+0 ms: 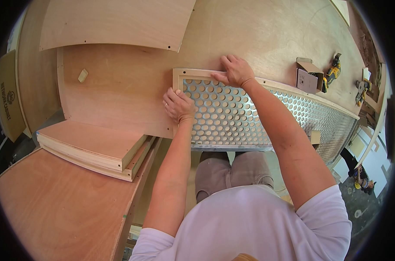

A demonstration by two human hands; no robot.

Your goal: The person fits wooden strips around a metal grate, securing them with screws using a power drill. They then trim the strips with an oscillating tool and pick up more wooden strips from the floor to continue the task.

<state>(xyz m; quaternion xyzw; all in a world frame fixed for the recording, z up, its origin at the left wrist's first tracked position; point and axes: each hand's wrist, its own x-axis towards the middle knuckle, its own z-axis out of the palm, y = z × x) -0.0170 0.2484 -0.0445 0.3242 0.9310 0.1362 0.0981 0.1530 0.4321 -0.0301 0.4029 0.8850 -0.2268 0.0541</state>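
Observation:
In front of me lies a long perforated metal sheet point(223, 115) with round holes, edged by a pale wooden frame point(199, 74). My left hand point(178, 105) is closed on the frame's left rail, its fingers curled near the sheet's edge. Along the far rail, close to the left corner, my right hand point(237, 71) grips the frame with the thumb on the near side and the fingers over the far side. The undersides of both hands are hidden.
Stacked wooden panels point(93, 145) rest at left on a plywood surface point(62, 200). Another panel point(115, 21) lies at the far left, near a small wood block point(82, 75). An open cardboard box point(308, 78) and yellow-black power tools point(333, 71) sit at right.

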